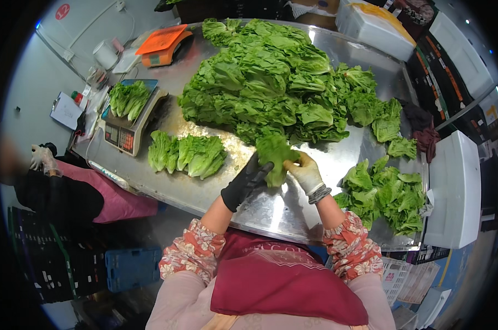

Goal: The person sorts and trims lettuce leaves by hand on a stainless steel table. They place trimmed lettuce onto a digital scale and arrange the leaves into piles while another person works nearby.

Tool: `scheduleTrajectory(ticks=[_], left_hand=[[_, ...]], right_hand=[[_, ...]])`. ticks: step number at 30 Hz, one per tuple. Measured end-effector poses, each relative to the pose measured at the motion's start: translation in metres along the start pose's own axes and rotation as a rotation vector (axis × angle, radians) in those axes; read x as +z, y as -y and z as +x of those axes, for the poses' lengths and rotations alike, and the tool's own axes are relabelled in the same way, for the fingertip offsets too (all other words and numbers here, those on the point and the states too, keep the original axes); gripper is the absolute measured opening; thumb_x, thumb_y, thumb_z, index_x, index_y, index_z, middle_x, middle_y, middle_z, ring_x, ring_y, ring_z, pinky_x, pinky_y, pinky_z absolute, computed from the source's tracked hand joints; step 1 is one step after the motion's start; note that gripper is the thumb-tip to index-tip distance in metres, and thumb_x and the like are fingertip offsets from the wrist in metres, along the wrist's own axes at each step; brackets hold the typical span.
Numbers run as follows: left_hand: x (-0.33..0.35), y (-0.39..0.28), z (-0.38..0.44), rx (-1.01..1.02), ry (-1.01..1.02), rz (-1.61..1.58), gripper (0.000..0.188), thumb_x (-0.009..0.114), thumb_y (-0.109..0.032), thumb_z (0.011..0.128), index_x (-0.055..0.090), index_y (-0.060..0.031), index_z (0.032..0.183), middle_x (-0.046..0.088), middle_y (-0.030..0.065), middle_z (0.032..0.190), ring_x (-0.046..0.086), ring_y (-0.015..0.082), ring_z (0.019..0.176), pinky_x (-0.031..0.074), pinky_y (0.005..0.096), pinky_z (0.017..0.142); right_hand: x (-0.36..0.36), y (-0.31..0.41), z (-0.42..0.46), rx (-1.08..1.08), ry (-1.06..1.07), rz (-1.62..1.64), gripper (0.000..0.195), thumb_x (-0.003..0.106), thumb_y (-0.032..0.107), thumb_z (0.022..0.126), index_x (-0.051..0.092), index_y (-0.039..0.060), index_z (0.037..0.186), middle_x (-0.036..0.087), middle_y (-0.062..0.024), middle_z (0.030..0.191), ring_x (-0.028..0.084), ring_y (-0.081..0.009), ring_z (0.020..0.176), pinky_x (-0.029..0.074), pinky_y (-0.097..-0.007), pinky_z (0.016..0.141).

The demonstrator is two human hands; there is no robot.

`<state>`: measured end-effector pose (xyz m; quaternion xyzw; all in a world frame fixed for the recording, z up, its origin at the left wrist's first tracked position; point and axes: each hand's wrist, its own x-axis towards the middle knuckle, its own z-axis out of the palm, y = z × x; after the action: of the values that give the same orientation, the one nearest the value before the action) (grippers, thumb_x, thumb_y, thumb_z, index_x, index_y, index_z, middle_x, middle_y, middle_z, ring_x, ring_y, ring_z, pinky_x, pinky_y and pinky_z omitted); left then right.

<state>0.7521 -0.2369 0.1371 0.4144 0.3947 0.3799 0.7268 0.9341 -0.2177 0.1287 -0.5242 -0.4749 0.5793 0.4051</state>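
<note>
My left hand (249,178), in a black glove, holds a head of green lettuce (273,159) over the steel table. At its other side, my right hand (306,171), in a pale glove with a grey cuff, grips the leaves. Beyond both hands rises a large pile of lettuce (257,78). Several trimmed-looking heads (201,154) lie in a row left of my left hand. More lettuce rests on a digital scale (127,136) farther left. Loose leaves and small heads (389,198) are heaped to the right of my right hand.
An orange scale (160,43) stands at the back left. White foam boxes (453,189) flank the table's right side, near a dark red cloth (426,138). At the left, a person in a pink apron (121,196) stands by the table edge (166,205). Stacked crates (133,270) are below.
</note>
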Motion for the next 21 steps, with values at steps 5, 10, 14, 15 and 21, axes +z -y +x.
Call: scheduleTrajectory(ticks=[5, 10, 14, 15, 21], left_hand=[[-0.013, 0.057, 0.020, -0.059, 0.123, -0.904, 0.043, 0.033, -0.038, 0.097, 0.041, -0.0095, 0.128, 0.053, 0.0080, 0.119, 0.053, 0.0202, 0.107, 0.044, 0.0358, 0.092], [0.001, 0.080, 0.006, 0.519, -0.142, 0.203, 0.047, 0.053, -0.008, 0.086, 0.039, -0.0048, 0.131, 0.053, 0.0127, 0.120, 0.054, 0.0253, 0.107, 0.043, 0.0365, 0.091], [0.010, 0.081, 0.001, 0.636, -0.246, 0.698, 0.053, 0.057, 0.003, 0.078, 0.042, -0.0035, 0.129, 0.055, 0.0179, 0.117, 0.055, 0.0309, 0.104, 0.044, 0.0372, 0.090], [0.015, 0.074, -0.002, 0.647, -0.270, 0.788, 0.054, 0.057, 0.004, 0.077, 0.043, -0.0035, 0.129, 0.055, 0.0191, 0.115, 0.055, 0.0324, 0.103, 0.045, 0.0374, 0.089], [0.030, 0.075, -0.004, 0.557, -0.192, 0.889, 0.061, 0.062, 0.000, 0.076, 0.037, -0.0031, 0.132, 0.055, 0.0186, 0.115, 0.055, 0.0320, 0.104, 0.046, 0.0379, 0.087]], right_hand=[[0.001, 0.001, -0.013, -0.267, 0.081, 0.084, 0.019, 0.064, 0.010, 0.080, 0.058, -0.0014, 0.095, 0.059, -0.0102, 0.103, 0.057, -0.0144, 0.090, 0.050, -0.0270, 0.075], [0.014, -0.007, -0.055, -0.319, -0.131, -0.620, 0.025, 0.067, 0.026, 0.074, 0.059, 0.0056, 0.086, 0.058, -0.0113, 0.085, 0.058, -0.0258, 0.076, 0.048, -0.0350, 0.069], [0.011, -0.031, -0.056, -0.393, -0.211, -0.780, 0.023, 0.066, 0.018, 0.072, 0.057, 0.0056, 0.089, 0.057, -0.0119, 0.084, 0.057, -0.0272, 0.071, 0.048, -0.0348, 0.064], [0.011, -0.033, -0.058, -0.375, -0.219, -0.797, 0.023, 0.066, 0.018, 0.072, 0.057, 0.0056, 0.089, 0.057, -0.0120, 0.084, 0.057, -0.0273, 0.071, 0.048, -0.0347, 0.064], [-0.002, -0.028, -0.067, -0.103, -0.279, -0.551, 0.020, 0.064, 0.018, 0.073, 0.057, 0.0042, 0.086, 0.057, -0.0134, 0.085, 0.059, -0.0264, 0.073, 0.048, -0.0361, 0.067]])
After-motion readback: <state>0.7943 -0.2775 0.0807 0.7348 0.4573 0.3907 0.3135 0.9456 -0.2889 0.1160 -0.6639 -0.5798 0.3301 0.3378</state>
